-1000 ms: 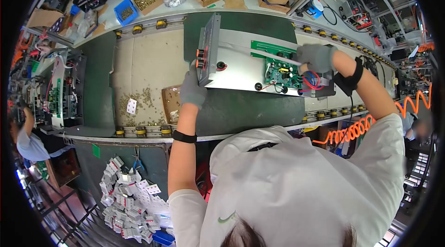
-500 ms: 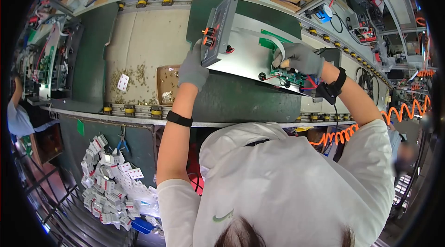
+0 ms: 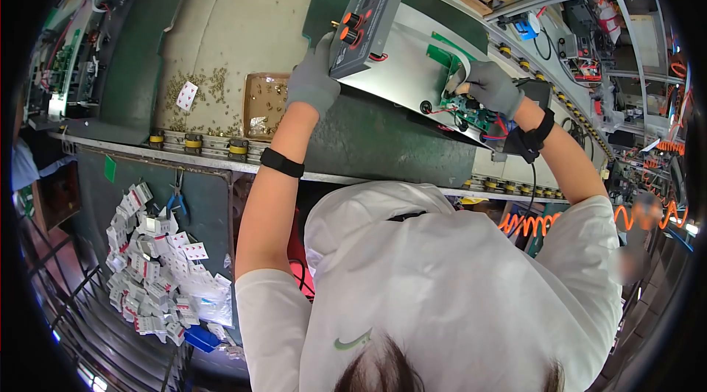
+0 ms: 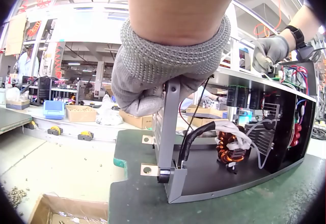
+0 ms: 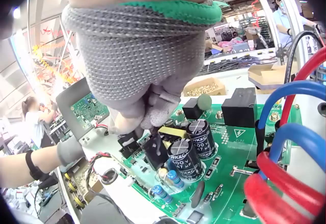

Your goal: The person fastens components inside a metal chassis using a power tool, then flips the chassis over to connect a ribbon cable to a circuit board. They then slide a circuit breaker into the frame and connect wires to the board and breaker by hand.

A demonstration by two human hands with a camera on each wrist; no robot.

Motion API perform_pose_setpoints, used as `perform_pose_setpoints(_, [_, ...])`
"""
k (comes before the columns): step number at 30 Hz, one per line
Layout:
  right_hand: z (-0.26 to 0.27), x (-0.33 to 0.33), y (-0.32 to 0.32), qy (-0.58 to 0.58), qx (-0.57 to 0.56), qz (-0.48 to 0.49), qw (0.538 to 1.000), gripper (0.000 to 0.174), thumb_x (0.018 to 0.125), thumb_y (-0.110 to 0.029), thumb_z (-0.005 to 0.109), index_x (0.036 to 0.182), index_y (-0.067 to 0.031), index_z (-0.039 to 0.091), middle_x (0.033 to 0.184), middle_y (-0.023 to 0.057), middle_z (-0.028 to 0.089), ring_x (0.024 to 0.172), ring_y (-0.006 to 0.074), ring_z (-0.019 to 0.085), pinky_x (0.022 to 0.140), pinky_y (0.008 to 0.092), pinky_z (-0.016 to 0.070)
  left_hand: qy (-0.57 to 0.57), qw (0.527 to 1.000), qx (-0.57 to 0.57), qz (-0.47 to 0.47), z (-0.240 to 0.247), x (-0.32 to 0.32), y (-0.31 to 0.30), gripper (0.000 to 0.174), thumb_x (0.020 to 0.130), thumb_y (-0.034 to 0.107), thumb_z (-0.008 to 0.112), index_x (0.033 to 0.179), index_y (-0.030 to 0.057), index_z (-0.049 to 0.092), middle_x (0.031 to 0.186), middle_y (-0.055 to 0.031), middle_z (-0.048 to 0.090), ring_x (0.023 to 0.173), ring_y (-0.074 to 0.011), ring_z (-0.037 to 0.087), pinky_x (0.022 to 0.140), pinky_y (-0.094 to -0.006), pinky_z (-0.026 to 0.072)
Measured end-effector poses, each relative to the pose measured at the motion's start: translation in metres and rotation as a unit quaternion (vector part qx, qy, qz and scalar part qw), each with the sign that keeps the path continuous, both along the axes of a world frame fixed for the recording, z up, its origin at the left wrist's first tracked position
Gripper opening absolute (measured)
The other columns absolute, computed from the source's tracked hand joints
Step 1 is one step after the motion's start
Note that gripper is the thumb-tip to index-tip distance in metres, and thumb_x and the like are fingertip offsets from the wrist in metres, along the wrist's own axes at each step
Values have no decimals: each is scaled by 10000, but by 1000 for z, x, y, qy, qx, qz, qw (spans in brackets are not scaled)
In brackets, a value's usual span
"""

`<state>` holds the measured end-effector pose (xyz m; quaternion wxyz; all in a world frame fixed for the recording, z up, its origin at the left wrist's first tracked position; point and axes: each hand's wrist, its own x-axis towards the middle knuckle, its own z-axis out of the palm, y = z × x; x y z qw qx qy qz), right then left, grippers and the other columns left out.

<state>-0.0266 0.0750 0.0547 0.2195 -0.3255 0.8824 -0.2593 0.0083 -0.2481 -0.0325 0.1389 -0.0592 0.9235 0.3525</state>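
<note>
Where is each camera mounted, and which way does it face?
Head: worn on the head, facing forward and down at the metal chassis; left hand, right hand, forearms and white shirt show.
Left wrist: on that wrist, facing the open side of the metal chassis and its copper coil; left hand at top, right hand upper right.
Right wrist: on that wrist, facing the green circuit board; right hand at top, left hand at left.
Head and right wrist share the green circuit board and both hands.
</note>
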Motion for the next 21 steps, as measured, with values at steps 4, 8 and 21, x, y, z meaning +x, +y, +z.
perform_pose_setpoints(4, [3, 2, -6, 50, 3, 22, 999, 123, 769, -71, 657, 882, -94, 702, 832, 80, 672, 792, 252, 632, 728, 346, 495, 5, 1000, 1, 5, -3, 0, 0, 808, 702, -2, 582, 1413, 230, 274, 1265, -166, 494, 1116, -386, 531, 937, -423, 456])
perform_pose_setpoints(8, [10, 5, -17, 20, 49, -2, 999, 131, 808, -156, 663, 917, -93, 697, 775, 68, 654, 695, 199, 614, 644, 317, 478, 54, 998, 13, 2, -8, 2, -1, 750, 723, 25, 585, 1402, 160, 297, 1225, -182, 526, 1105, -373, 541, 920, -424, 459])
perform_pose_setpoints(21, [47, 67, -40, -313, -107, -322, 887, 233, 908, -211, 590, 1035, -30, 664, 749, -5, 601, 637, 43, 511, 564, 205, 403, 319, 928, 187, -53, 48, 95, 81, 266, 790, 219, 698, 1000, 78, 618, 787, -64, 612, 631, -218, 557, 580, -329, 454])
